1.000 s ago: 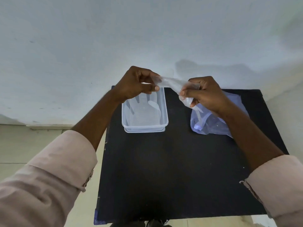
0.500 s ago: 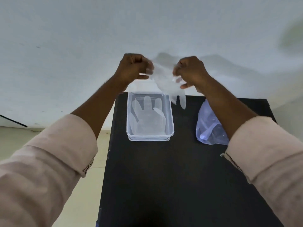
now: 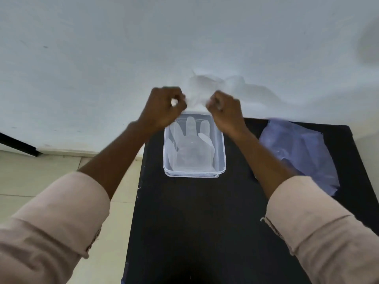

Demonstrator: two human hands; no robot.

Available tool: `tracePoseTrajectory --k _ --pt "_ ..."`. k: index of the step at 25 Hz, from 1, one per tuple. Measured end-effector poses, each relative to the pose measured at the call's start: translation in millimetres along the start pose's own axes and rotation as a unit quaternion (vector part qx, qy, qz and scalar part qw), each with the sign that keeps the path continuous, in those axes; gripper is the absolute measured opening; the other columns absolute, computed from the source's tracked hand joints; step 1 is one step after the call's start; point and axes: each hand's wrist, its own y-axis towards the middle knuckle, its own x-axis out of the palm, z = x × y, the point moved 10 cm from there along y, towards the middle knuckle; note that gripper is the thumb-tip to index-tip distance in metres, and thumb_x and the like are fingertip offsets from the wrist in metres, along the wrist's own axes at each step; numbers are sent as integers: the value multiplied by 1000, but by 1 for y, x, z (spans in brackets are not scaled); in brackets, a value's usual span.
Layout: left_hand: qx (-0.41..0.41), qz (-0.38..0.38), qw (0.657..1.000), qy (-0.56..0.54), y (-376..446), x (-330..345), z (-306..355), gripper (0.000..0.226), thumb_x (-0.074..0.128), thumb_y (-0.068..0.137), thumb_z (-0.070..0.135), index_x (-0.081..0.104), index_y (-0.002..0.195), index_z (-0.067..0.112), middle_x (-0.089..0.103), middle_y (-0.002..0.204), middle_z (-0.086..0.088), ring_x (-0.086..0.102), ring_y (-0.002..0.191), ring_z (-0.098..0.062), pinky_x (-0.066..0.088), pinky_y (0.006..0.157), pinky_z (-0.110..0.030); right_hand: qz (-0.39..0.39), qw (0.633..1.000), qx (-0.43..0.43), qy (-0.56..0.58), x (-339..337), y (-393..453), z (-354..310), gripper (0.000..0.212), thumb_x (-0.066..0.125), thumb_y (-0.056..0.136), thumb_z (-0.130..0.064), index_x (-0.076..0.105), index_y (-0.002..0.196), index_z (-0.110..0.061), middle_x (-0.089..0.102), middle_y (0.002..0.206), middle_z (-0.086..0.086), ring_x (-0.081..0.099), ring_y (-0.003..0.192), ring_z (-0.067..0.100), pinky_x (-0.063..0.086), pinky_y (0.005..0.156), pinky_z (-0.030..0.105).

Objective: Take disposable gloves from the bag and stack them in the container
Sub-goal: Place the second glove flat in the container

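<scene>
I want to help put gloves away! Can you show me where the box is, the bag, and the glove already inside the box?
container (image 3: 223,160), head view, its right wall.
bag (image 3: 303,152), head view, middle of the crumpled plastic.
glove in the container (image 3: 191,154), head view, its palm.

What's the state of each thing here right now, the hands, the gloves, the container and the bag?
left hand: closed, pinching one edge of the held glove.
right hand: closed, pinching the other edge.
held glove: thin, clear, raised beyond the container, stretched between both hands.
container: open, no lid on it, upright on the black table.
glove in container: lying flat, fingers pointing away.
bag: lying crumpled on the table, untouched.
</scene>
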Motion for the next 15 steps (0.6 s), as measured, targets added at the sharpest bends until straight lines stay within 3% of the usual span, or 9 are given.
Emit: tracePoseTrajectory --k 3,7,11,15 --pt "-41 -158 976 144 -36 66 -35 16 58 80 22 68 78 9 74 86 -12 69 82 -30 54 75 -37 -147 984 27 -101 62 -31 47 9 53 88 -9 56 82 -3 61 80 13 55 70 24 37 63 29" --pt "-60 -306 896 315 -76 125 -50 24 56 91 21 67 107 7 69 102 -14 67 90 -30 55 82 -38 -295 921 21 -254 110 -67 63 17 50 89 -8 56 104 -3 58 101 14 56 89 29 40 71 34" --pt "-64 -372 841 387 -100 148 -62 28 57 94 21 63 119 11 69 107 -10 66 95 -25 51 91 -36 -340 891 17 -300 125 -81 70 25 58 90 -12 58 114 -5 64 108 16 62 92 29 51 83 36" --pt "-53 -402 826 392 -101 149 -62 30 55 95 26 61 120 11 68 109 -10 62 97 -23 45 95 -38 -409 855 33 -317 135 -91 78 30 58 90 -13 57 120 -7 65 114 15 62 96 29 50 85 35"
